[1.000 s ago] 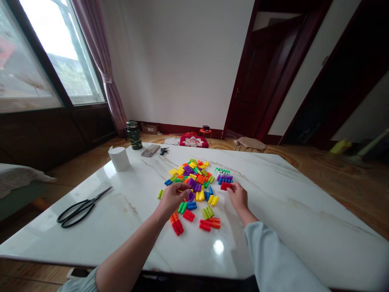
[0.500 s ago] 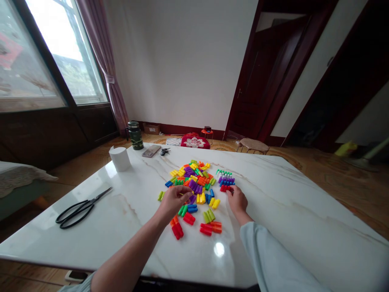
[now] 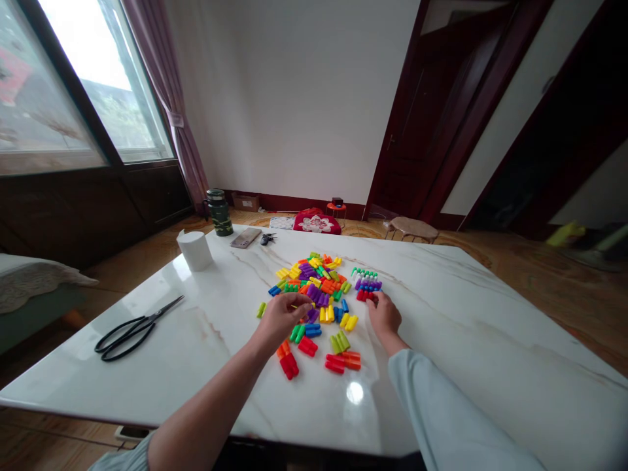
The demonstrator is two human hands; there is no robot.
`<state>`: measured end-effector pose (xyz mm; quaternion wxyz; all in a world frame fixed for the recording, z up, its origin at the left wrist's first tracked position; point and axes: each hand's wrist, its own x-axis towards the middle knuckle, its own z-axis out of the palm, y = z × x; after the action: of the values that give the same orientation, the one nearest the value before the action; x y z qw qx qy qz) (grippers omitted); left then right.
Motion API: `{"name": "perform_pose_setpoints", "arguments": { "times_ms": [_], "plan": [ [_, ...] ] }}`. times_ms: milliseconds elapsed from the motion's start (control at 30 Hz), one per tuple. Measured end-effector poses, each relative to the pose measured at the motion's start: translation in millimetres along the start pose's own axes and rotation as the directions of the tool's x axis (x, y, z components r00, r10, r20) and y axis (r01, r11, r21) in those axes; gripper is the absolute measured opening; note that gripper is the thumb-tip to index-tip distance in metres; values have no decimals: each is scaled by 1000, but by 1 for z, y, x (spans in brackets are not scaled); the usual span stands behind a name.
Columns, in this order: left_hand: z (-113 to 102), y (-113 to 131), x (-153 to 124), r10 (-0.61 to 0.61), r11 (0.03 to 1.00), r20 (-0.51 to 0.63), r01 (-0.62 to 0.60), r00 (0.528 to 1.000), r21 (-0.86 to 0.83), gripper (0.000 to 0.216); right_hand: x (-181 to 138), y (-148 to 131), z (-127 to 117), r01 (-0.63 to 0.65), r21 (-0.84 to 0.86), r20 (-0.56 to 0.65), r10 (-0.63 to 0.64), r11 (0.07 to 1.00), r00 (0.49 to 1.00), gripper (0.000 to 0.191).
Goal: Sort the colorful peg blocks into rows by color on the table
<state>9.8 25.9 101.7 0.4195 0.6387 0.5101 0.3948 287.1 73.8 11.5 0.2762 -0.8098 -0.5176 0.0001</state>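
A heap of colourful plastic building blocks (image 3: pixel 318 296), shaped like joined tubes, lies on the white marble-patterned table (image 3: pixel 206 386). My left hand (image 3: pixel 283 317) hovers over the heap's near left side, thumb and fingertips pinched together; whatever is between them is too small to make out. At the right of the heap stands a set of joined rows of blocks, with green and white at the far end, then purple and blue (image 3: pixel 367 286). The red block (image 3: pixel 364 296) forms its near end, and my right hand (image 3: pixel 385 315) grips it at the right side.
Black long-handled scissors (image 3: pixel 137 330) lie at the left. Behind them stand a white paper roll (image 3: pixel 195 252) and a camouflage-patterned flask (image 3: pixel 218 212). A phone (image 3: pixel 246 238) and keys (image 3: pixel 267 239) rest near the far edge. Loose red and orange blocks (image 3: pixel 343 361) lie nearest me.
The view has shifted slightly, so the table objects appear a little higher and further right. Both hands keep nearly the same pose and place among the blocks.
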Motion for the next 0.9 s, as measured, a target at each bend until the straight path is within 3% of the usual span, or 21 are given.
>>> {"name": "perform_pose_setpoints", "arguments": {
  "times_ms": [133, 233, 333, 433, 567, 633, 700, 767, 900],
  "plan": [
    [-4, -1, 2, -2, 999, -28, 3, 1000, 44, 31, 0, 5, 1, 10, 97, -38, -7, 995, 999, 24],
    [-11, 0, 3, 33, 983, -33, -26, 999, 181, 28, -2, 11, 0, -22, 231, -56, 36, 973, 998, 25],
    [-21, 1, 0, 65, 926, 139, -112, 988, 360, 24, -4, 14, -4, -94, 348, -45, 117, 933, 992, 27],
    [-27, -2, -8, -11, 844, 361, -185, 933, 504, 26, -3, 12, -12, -149, 402, -48, 183, 904, 982, 29],
    [-26, -7, -22, -63, 727, 458, -274, 887, 630, 34, -1, -9, -35, -147, 499, -55, 201, 854, 978, 29],
    [-23, -9, -27, -76, 662, 490, -323, 869, 676, 41, -5, -30, -53, -104, 599, -22, 145, 794, 989, 31],
    [-19, -10, -29, -90, 595, 531, -382, 843, 707, 44, -15, -53, -73, -56, 785, 55, 21, 618, 998, 33],
    [-14, -12, -29, -95, 541, 570, -439, 816, 718, 41, -30, -75, -89, -16, 848, 80, -97, 530, 992, 33],
    [-5, -11, -25, -84, 494, 568, -461, 819, 737, 22, -56, -96, -102, 87, 805, 125, -311, 587, 942, 23]
  ]
}}
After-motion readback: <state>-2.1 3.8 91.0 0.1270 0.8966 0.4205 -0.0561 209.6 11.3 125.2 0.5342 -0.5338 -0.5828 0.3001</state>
